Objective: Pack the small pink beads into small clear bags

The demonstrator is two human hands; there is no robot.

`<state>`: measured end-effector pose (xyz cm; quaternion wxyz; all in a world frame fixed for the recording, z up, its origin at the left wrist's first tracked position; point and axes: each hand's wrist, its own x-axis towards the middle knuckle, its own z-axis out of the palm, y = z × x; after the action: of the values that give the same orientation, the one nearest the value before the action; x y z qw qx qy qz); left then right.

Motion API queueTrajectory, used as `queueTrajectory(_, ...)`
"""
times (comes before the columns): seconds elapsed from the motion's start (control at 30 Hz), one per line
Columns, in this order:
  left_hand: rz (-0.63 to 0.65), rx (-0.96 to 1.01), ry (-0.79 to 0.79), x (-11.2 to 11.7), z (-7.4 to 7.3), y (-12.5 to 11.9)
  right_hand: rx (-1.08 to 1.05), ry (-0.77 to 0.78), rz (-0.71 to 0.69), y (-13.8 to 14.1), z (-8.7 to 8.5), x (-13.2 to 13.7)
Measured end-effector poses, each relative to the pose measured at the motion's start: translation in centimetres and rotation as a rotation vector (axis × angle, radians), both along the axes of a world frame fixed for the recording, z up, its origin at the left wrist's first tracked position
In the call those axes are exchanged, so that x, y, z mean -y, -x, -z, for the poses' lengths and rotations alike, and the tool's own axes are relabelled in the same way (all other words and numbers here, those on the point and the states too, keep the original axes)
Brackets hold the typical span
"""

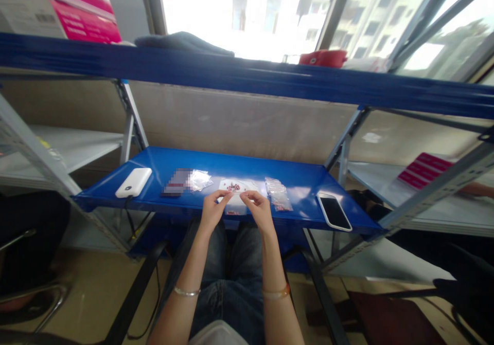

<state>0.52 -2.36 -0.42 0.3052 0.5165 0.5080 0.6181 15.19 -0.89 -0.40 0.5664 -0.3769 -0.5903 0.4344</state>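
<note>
My left hand (213, 209) and my right hand (258, 209) meet near the front edge of the blue shelf table (239, 162). Both pinch the top edge of a small clear plastic bag (235, 207), one at each side. Some dark red bits show at the bag's bottom. Just beyond my fingertips, a loose pile of small red and dark pieces (233, 186) lies on a white sheet (251, 186); they are too small to name. Several clear bags with red bits (278, 195) lie overlapped to the right. Left of the sheet is a heap of clear bags (200, 180).
A white power bank (134, 182) with a cable lies at the table's left end, a white-framed phone (334, 212) at the right. Beside the bags is a blurred-out item (177, 182). A blue upper shelf beam (247, 75) crosses above. Another person's hand (478, 189) shows far right.
</note>
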Motion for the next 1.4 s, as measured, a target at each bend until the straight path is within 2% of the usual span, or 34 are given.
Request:
queueTrajectory(0.37,-0.015,-0.018,-0.020,0.6,-0.8,-0.6,0.032,-0.040,0.042,0.3,0.6,-0.5)
queueTrajectory(0.8,0.057,0.003,-0.028,-0.1,0.3,-0.3,0.035,-0.022,0.009,0.1,-0.1,0.2)
queueTrajectory(1.03,0.084,-0.008,-0.052,-0.2,0.4,-0.5,0.033,-0.041,-0.002,0.3,0.0,0.2)
queueTrajectory(1.4,0.029,-0.010,-0.044,0.2,-0.2,-0.9,0.076,-0.064,0.058,0.7,0.2,0.0)
